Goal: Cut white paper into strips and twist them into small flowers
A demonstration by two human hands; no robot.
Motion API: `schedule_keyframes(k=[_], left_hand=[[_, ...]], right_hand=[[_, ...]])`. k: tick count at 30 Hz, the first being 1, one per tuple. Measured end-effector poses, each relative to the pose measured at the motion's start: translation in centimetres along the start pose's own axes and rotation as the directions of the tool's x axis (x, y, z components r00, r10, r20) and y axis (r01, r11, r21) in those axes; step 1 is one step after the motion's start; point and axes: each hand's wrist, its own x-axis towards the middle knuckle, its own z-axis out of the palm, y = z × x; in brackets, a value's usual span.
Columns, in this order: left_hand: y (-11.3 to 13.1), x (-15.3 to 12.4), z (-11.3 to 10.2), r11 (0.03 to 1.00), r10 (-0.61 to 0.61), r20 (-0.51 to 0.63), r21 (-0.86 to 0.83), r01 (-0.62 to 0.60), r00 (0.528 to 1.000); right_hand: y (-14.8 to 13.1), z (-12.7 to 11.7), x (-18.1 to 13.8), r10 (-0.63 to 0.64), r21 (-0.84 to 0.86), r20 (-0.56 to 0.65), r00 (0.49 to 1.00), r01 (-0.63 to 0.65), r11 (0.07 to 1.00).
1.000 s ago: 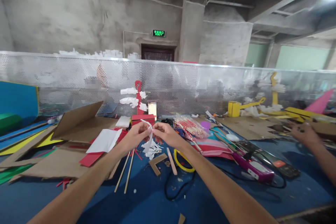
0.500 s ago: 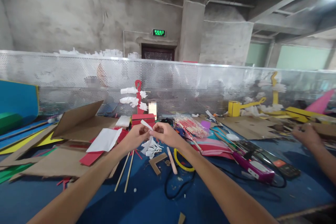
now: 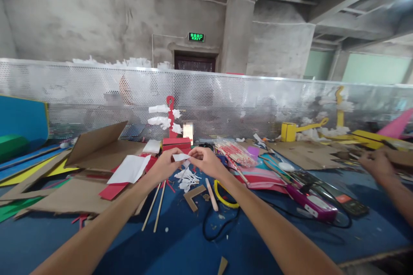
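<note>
Between my two hands a small strip of white paper is stretched, above the middle of the table. My left hand pinches its left end, and my right hand pinches the other end. Just below lies a heap of small white twisted paper pieces. A red box with a red upright bearing white paper tufts stands behind my hands. A folded white paper sheet on red card lies left of my left hand. Two thin wooden sticks lie under my left forearm.
Cardboard sheets spread over the left side. A yellow ring, a black cable and an L-shaped cardboard piece lie in front. At right are a purple power strip and another person's hand. A perforated metal panel closes the back.
The white paper strip has turned from slanting upright to lying level between my hands. My fingers have shifted slightly apart. The view has moved a little.
</note>
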Motion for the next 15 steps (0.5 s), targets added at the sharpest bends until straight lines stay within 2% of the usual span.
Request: schedule_keyframes(k=[6,9,13,15], left_hand=[[-0.23,0.07,-0.06,0.998,0.043,-0.063,0.051,-0.039,0.997],[-0.27,0.01,-0.1,0.997,0.058,-0.058,0.058,-0.054,0.997],[-0.07,0.01,-0.17,0.998,0.018,-0.052,0.062,-0.014,0.998],[-0.1,0.11,-0.18,1.0,-0.002,-0.06,0.012,0.003,0.998]], right_hand=[[-0.28,-0.16,-0.1,-0.023,-0.073,-0.048,0.999,0.019,0.997],[-0.57,-0.3,-0.15,-0.027,-0.084,-0.064,0.998,0.022,0.996],[-0.87,-0.42,-0.17,-0.005,-0.058,-0.088,0.996,0.0,0.998],[-0.88,-0.45,-0.17,0.026,-0.016,-0.093,0.995,-0.027,1.0]])
